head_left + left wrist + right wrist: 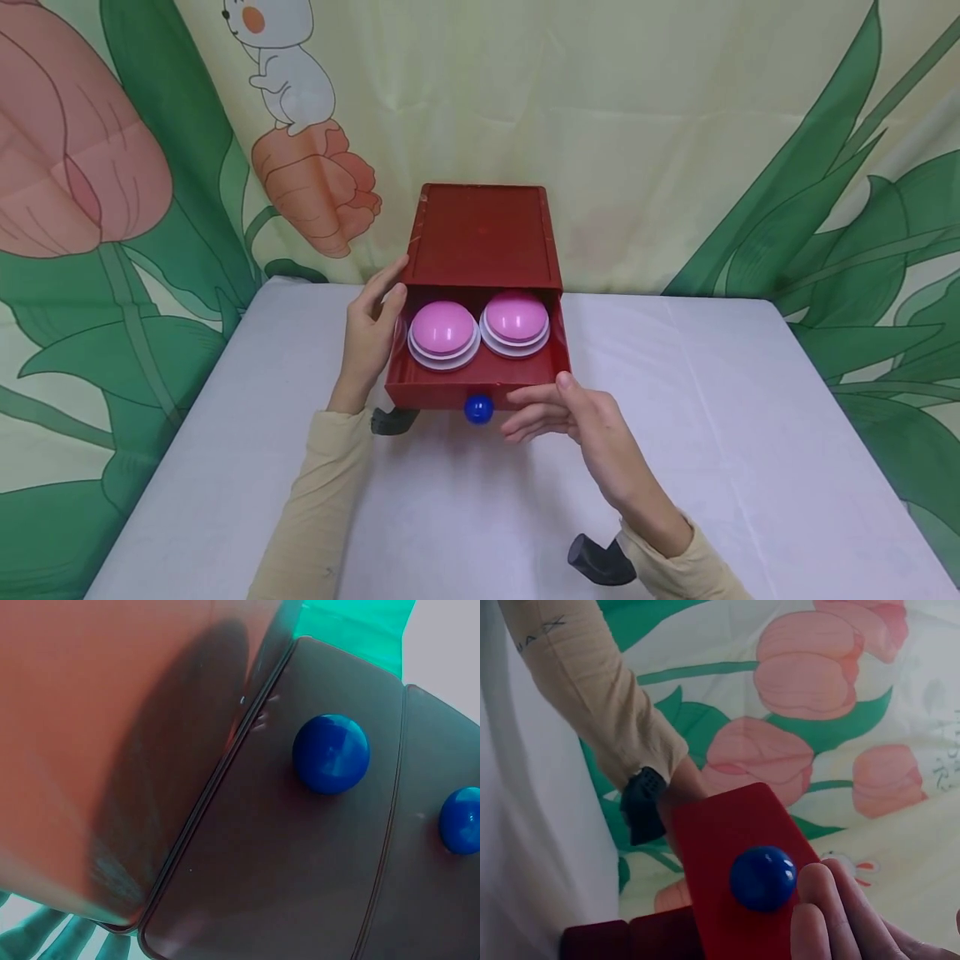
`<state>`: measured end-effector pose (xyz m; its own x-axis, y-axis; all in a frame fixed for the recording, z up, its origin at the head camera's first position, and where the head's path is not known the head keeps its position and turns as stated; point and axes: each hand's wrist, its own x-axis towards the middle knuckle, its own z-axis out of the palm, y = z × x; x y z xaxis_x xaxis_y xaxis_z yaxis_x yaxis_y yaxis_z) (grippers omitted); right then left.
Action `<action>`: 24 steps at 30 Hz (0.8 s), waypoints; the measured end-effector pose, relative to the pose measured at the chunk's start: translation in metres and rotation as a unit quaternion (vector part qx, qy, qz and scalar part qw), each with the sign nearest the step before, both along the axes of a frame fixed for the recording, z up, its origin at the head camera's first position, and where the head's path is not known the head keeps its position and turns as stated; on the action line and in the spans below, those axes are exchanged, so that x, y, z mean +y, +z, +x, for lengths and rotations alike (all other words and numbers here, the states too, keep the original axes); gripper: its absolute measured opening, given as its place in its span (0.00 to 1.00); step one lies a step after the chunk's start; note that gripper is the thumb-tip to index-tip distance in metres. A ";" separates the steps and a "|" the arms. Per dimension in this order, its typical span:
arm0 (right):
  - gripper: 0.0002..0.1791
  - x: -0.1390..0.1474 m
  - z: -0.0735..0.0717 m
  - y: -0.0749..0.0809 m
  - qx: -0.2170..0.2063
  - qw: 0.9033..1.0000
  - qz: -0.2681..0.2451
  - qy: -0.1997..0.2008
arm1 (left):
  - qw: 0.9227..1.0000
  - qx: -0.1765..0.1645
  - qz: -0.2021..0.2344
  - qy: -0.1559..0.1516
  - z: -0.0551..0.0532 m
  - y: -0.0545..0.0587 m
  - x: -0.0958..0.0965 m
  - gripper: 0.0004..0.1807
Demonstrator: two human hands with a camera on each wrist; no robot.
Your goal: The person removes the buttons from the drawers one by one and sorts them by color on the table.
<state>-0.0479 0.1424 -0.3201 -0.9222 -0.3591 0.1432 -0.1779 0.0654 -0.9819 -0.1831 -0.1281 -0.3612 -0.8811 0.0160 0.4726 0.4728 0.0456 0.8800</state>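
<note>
A red drawer box (pixel 483 237) stands on the table, and its top drawer (pixel 450 396) is pulled out. Inside the drawer lie two pink domed pieces with white round rims, a left one (pixel 442 329) and a right one (pixel 516 321). My left hand (pixel 367 337) rests along the left side of the box, fingers extended. Close to the right part of the drawer front, my right hand (pixel 581 425) has its fingers loosely bent and grips nothing. A blue knob (pixel 763 878) sits on the drawer front, just beside the right fingers.
Lower drawer fronts with blue knobs (pixel 331 754) appear in the left wrist view. A white cloth covers the table (pixel 750 458). Behind hangs a curtain (pixel 637 150) printed with plants and a rabbit. Black wrist devices (pixel 602 560) are on both arms.
</note>
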 end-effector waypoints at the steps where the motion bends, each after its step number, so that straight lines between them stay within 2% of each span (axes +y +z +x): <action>1: 0.31 0.001 0.000 0.002 0.003 1.000 0.002 -0.001 | 1.000 -0.003 0.000 0.000 0.000 0.000 0.000 0.23; 6: 0.29 0.004 -0.001 0.011 0.015 1.000 0.006 -0.012 | 1.000 -0.021 -0.002 0.000 0.005 0.001 0.001 0.24; 12: 0.25 0.003 -0.003 0.022 0.033 0.999 0.018 -0.012 | 0.999 -0.031 -0.011 0.006 0.021 0.023 0.005 0.24; 13: 0.24 0.003 -0.003 0.023 0.040 0.999 0.018 -0.011 | 0.999 -0.031 -0.010 0.005 0.020 0.023 0.005 0.24; 19: 0.20 0.004 -0.008 0.031 0.069 0.997 0.015 -0.011 | 1.000 -0.007 0.001 0.003 0.003 0.000 0.000 0.23; 24: 0.17 0.004 -0.011 0.038 0.067 0.997 0.024 -0.017 | 1.000 0.000 0.003 0.003 0.001 -0.001 0.001 0.23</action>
